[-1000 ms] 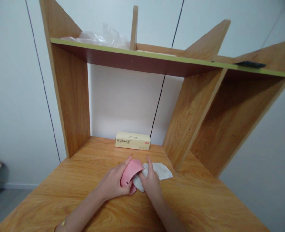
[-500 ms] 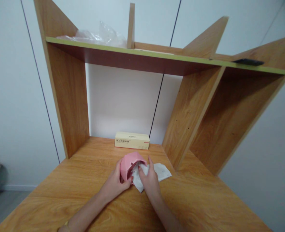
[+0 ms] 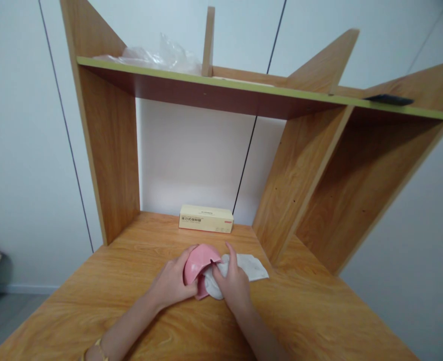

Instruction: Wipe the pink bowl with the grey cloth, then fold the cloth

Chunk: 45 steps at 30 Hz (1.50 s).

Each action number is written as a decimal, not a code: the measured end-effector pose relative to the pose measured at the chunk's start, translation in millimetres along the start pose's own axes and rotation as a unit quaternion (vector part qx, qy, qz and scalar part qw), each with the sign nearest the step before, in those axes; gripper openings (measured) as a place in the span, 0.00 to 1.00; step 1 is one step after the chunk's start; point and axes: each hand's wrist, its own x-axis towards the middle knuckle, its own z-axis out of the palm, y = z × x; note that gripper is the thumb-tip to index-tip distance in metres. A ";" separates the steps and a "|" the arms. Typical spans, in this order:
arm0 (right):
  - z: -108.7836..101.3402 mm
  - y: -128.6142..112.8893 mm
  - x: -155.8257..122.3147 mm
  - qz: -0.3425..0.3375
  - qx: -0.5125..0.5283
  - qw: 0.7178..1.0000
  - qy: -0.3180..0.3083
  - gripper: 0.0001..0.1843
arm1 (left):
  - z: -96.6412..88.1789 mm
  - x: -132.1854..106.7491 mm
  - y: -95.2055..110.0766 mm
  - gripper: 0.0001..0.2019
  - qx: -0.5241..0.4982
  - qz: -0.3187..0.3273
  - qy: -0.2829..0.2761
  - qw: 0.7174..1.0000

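Hands meet before the cling-film box [image 3: 206,218] — left hand [image 3: 171,285] grips a pink bowl [image 3: 196,262], right hand [image 3: 233,286] presses a white cloth [image 3: 244,268] inside it.

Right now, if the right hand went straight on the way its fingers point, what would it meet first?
Likely the box at the back of the desk: the right hand, on a cloth against the pink bowl, points that way. Depth is unclear.

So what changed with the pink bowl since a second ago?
The left hand tipped the bowl back down toward the desk, after turning it up half a second ago. The right hand keeps the cloth pressed into it. Neither let go. The box stayed put.
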 end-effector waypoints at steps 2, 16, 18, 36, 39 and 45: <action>3.4 -1.4 -0.8 0.007 0.031 0.999 -0.021 0.36 | -0.2 0.9 -0.2 0.33 -0.003 -0.014 0.008 1.000; -4.5 5.7 4.9 -0.003 0.000 1.000 0.009 0.31 | 4.3 0.2 4.5 0.33 0.020 -0.001 -0.015 1.000; 1.7 7.9 4.1 0.011 0.045 0.999 -0.013 0.31 | 5.4 -0.3 2.4 0.33 0.016 0.003 -0.016 1.000; 11.3 2.3 6.2 0.086 0.076 0.993 0.005 0.28 | 14.7 2.0 -6.8 0.39 -0.007 0.030 0.034 0.999; 6.1 4.2 6.9 0.049 0.008 0.998 0.030 0.28 | 9.6 1.9 -0.6 0.41 -0.002 0.042 0.010 0.999; 11.9 9.0 4.2 -0.007 0.078 0.997 0.009 0.31 | 0.3 1.1 2.8 0.43 0.004 0.067 -0.026 0.997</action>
